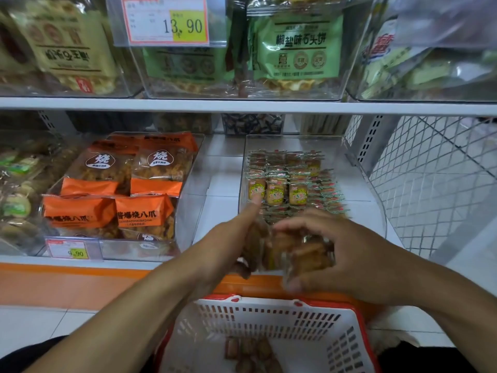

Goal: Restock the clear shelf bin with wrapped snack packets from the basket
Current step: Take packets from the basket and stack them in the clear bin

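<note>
Two-tier store shelf fills the frame, white board across the upper third, orange front edge low left. Upper tier: clear bins of big green and tan snack bags, price tag 13.90 at top centre. Lower tier, left of centre: clear bin of orange bags with a 9.90 tag at its front. Right of centre: clear shelf bin, partly filled with rows of small wrapped snack packets, some upright with yellow-green labels, others lying flat. White wire mesh panel at right edge. Bottom centre: white basket with red rim, a few brown packets left on its floor. Both hands at frame centre, just above the basket's far rim and in front of the bin. Left hand fingers curled round a blurred bundle of packets, thumb pointing up toward the bin. Right hand curled over the same bundle from the right, fingertips on top.
</note>
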Tool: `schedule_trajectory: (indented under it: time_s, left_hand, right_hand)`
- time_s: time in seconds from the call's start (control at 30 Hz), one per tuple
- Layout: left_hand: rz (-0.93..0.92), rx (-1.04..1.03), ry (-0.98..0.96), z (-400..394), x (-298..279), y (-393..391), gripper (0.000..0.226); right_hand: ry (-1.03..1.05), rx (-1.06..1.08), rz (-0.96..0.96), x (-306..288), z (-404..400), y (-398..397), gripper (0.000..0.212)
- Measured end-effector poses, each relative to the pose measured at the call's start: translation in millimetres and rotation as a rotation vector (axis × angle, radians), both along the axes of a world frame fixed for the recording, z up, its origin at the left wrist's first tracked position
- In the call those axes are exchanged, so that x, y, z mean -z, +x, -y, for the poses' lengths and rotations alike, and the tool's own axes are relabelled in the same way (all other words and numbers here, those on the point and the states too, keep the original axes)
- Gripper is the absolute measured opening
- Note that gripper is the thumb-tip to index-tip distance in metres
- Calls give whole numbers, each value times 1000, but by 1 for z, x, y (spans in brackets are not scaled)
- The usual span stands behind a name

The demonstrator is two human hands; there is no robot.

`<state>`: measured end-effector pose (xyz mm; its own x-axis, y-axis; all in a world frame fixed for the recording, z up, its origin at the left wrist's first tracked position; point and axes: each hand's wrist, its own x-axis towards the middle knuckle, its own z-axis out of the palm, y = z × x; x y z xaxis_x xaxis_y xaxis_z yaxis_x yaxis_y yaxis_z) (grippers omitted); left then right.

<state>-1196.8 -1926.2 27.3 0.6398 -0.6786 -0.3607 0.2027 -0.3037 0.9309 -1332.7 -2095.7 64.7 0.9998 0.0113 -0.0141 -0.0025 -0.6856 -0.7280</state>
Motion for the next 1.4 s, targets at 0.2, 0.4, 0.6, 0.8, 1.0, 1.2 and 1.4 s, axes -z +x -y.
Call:
schedule_trajectory:
  time_s: [0.2,0.4,0.6,0.8,1.0,1.2,1.4]
  left_hand:
    - [-551,354,-87,7,23,-16,75]
    - [-461,294,-158,6,36,-17,81]
    - [-432,203,-190,2,25,-14,99]
    - [-544,148,-312,5,18,-16,68]
    - [-581,184,-381,6,20,-19,61]
    - [-600,97,-354,7,16,-19,56]
    - [-528,115,-294,7,17,-14,53]
  right_hand:
    - [-107,-136,-137,5,-3,1,87]
    - [143,-38,-59,7,-1,6,84]
    - [254,68,117,20,-5,6,83]
    - [74,-37,-9,28,0,8,74]
    - [138,-30,-98,19,-4,3,86]
    - [53,364,64,12,-3,2,72]
    - [182,349,111,14,-1,1,48]
